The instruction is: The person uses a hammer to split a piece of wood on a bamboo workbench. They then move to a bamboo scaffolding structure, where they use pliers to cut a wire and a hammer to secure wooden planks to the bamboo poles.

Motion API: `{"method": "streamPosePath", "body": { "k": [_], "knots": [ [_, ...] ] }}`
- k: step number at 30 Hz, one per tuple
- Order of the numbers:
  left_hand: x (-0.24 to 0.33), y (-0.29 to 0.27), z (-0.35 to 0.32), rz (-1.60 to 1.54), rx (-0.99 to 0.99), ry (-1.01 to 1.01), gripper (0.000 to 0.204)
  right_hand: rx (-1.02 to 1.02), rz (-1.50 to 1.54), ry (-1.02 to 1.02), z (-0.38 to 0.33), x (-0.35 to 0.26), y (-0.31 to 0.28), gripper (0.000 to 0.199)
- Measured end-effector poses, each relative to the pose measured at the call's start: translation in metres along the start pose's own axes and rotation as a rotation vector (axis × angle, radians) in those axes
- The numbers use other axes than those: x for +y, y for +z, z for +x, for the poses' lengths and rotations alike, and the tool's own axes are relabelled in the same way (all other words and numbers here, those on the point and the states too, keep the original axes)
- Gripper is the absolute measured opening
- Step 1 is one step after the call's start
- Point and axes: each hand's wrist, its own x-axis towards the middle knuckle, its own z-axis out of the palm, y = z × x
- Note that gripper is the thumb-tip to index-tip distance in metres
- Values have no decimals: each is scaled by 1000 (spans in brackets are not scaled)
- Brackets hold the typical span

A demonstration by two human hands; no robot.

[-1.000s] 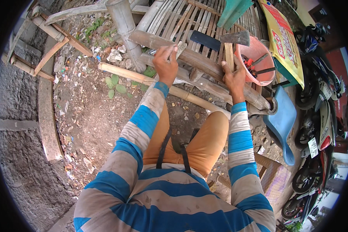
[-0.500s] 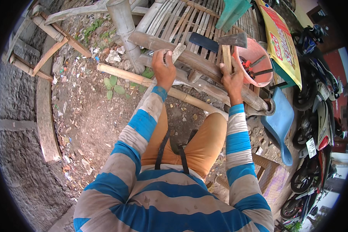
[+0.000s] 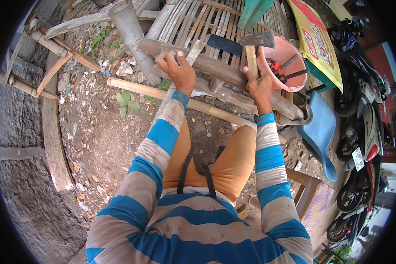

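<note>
My left hand (image 3: 178, 72) is closed, fingers curled and thumb up, at the edge of a thick bamboo beam (image 3: 226, 73). A flat, weathered grey strip (image 3: 195, 52) juts out beside the thumb over the beam. It seems to run back under the hand and forearm, where my arm hides most of it. My right hand (image 3: 259, 87) grips the wooden handle of a hammer (image 3: 256, 39). Its dark, blocky head points up, above the beam and left of a pink bucket (image 3: 287, 83). A dark phone-like slab (image 3: 224, 45) lies on the bamboo slats (image 3: 197, 23).
The bucket holds tools with red and black handles. A bamboo pole (image 3: 136, 86) crosses over the littered dirt ground. To the right are a blue plastic seat (image 3: 320, 127), a yellow banner (image 3: 317, 42) and parked motorbikes (image 3: 366, 136). A wooden frame (image 3: 53, 72) stands left.
My left hand has shifted a little left and away from the strip's end, its fingers spreading slightly. The right hand still holds the hammer upright. The whole view has shifted slightly.
</note>
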Motion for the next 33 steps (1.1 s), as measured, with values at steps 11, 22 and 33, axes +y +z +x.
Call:
{"method": "streamPosePath", "body": {
  "k": [11,22,33],
  "knots": [
    [-7,-2,4,-155,-114,130,11,-7,-46,-21,0,-2,-1,44],
    [-9,0,2,-116,-74,172,10,-30,-151,-106,6,9,1,53],
    [-13,-6,6,-147,-127,193,12,-54,-223,-125,-1,-21,0,51]
  ]
}}
